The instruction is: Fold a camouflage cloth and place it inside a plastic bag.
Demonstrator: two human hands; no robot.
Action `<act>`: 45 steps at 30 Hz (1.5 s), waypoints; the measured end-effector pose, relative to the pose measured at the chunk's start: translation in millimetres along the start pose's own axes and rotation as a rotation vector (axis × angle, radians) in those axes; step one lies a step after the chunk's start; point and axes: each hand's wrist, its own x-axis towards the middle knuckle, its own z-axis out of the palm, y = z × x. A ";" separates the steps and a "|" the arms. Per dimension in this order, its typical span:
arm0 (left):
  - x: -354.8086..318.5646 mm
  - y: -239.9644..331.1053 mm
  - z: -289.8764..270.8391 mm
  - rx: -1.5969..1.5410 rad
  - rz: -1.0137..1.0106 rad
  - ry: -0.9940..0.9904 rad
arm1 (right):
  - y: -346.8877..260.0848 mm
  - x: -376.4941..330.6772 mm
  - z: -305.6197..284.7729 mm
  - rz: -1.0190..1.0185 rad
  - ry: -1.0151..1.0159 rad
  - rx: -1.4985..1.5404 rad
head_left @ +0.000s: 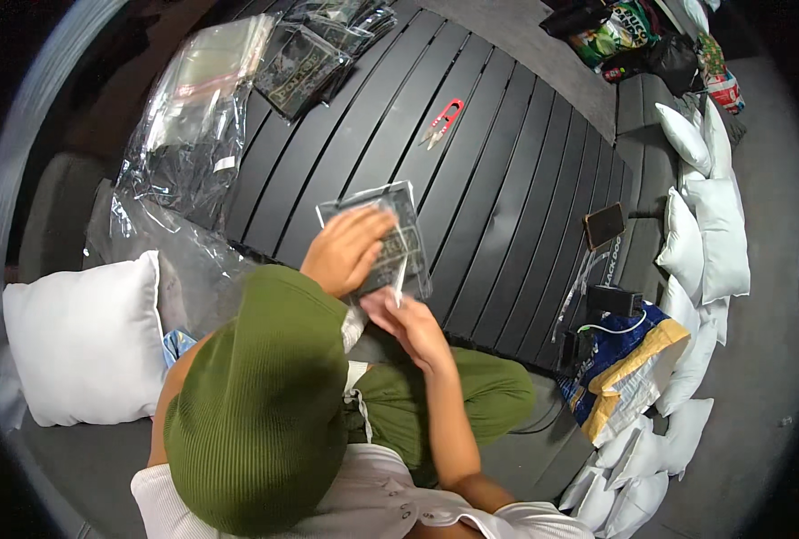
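Note:
Near the table's front edge lies a clear plastic bag [407,202] with a dark, patterned flat item inside. My left hand [350,244] rests flat across the bag's left part, fingers stretched out and slightly blurred. My right hand [413,331] is at the bag's lower edge, its fingers closed on a thin white strip [401,280] that stands up against the bag. Motion blurs those fingertips. Farther off on the table are red-handled thread snips [444,124], blades toward me.
The black slatted table [498,216] holds a pile of dark packaged items [305,72] at the far left, beside clear plastic bags [202,99]. A phone [604,226], a black adapter [614,301] and a blue-yellow sack [628,368] are right. White cushions [83,340] lie on both sides.

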 end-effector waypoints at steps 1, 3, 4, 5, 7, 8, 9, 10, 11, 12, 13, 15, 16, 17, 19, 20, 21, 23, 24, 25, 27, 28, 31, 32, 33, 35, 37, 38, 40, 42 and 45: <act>2.7 -2.1 -0.9 -0.001 -0.004 -0.003 | -5.5 -13.0 -9.2 0.046 -0.040 -0.288; 7.1 -4.5 -1.1 0.149 -0.147 0.067 | -21.6 -34.9 -20.2 0.096 -0.033 -0.575; 4.0 -8.8 0.3 0.172 -0.194 0.012 | -34.9 -41.8 -15.0 -0.019 0.071 -0.732; -1.0 -7.9 1.8 0.175 -0.200 0.005 | -49.0 -43.8 -5.4 -0.136 0.174 -0.888; -2.2 -2.9 14.3 0.226 -0.194 -0.015 | -64.1 -34.8 7.5 -0.545 0.406 -0.844; -5.9 -0.9 19.2 0.250 -0.177 -0.057 | -68.0 -23.6 10.6 -0.732 0.452 -1.077; -11.6 0.0 18.7 0.263 -0.179 -0.057 | -68.8 -10.8 14.0 -0.924 0.481 -1.303; -16.1 -0.6 20.6 0.281 -0.144 -0.119 | -68.3 -1.2 15.7 -0.916 0.392 -1.334; -18.8 -2.4 20.3 0.301 -0.110 -0.181 | -67.1 8.0 16.6 -0.906 0.301 -1.362; -17.3 -5.2 21.7 0.296 -0.089 -0.186 | -64.1 16.4 11.1 -0.866 0.208 -1.479; -15.5 -9.3 18.6 0.295 -0.091 -0.185 | -60.5 21.2 5.0 -0.800 0.128 -1.636; -9.5 -19.9 6.4 0.238 0.056 -0.300 | -50.4 22.4 -6.2 -0.649 0.179 -1.840; -6.9 -23.4 0.9 0.313 0.119 -0.314 | -48.9 20.2 -7.7 -0.650 0.170 -1.839; -4.5 -26.8 -4.5 0.315 0.113 -0.315 | -48.5 17.3 -8.8 -0.608 0.184 -1.832; -4.3 -31.1 -17.7 0.381 0.132 -0.312 | -50.7 14.0 -10.9 -0.553 0.171 -1.710; -6.0 -32.4 -25.7 0.319 0.138 -0.326 | -57.5 8.9 -14.3 -0.555 0.119 -1.661; -4.7 -30.6 -31.4 0.306 0.149 -0.331 | -68.8 -0.9 -19.0 -0.552 0.090 -1.615; -14.6 -26.4 -43.4 0.155 0.241 -0.448 | -82.8 -12.5 -28.6 -0.522 0.011 -1.728; -27.1 -26.8 -47.9 0.154 0.261 -0.469 | -83.6 -12.7 -29.5 -0.504 -0.038 -1.781; -33.8 -30.4 -45.1 0.150 0.265 -0.471 | -85.9 -14.5 -31.2 -0.476 -0.069 -1.844; -39.3 -33.4 -40.2 0.292 0.389 -0.478 | -78.2 -9.5 -39.0 -0.541 -0.080 -1.855; -36.7 -30.7 -39.6 0.257 0.344 -0.445 | -73.7 -6.2 -44.1 -0.610 -0.097 -1.866; -34.2 -28.8 -32.1 0.270 0.346 -0.452 | -64.4 0.0 -49.6 -0.750 -0.084 -1.841; -34.2 -25.1 -29.5 0.216 0.298 -0.433 | -63.7 2.4 -48.7 -0.834 -0.021 -1.771; -34.9 -24.0 -26.9 0.217 0.300 -0.432 | -65.1 2.5 -48.1 -0.835 -0.019 -1.772; -35.0 -22.8 -21.8 0.192 0.253 -0.339 | -69.9 1.8 -47.6 -0.964 0.055 -1.656; -31.4 -20.4 -19.3 0.075 0.170 -0.233 | -76.2 -1.5 -39.0 -1.042 0.089 -1.639; -28.9 -19.7 -21.0 -0.005 0.135 -0.214 | -77.8 -2.8 -36.0 -1.080 0.109 -1.480; -15.9 -7.0 -30.6 -0.248 0.032 -0.148 | -85.0 -8.6 -27.1 -1.141 0.170 -1.192; 4.7 12.4 -48.4 -0.448 -0.027 -0.091 | -102.8 -27.1 -9.8 -1.222 0.201 -1.065; 35.2 41.1 -77.2 -0.798 -0.258 -0.147 | -125.3 -40.7 12.6 -1.289 0.255 -0.975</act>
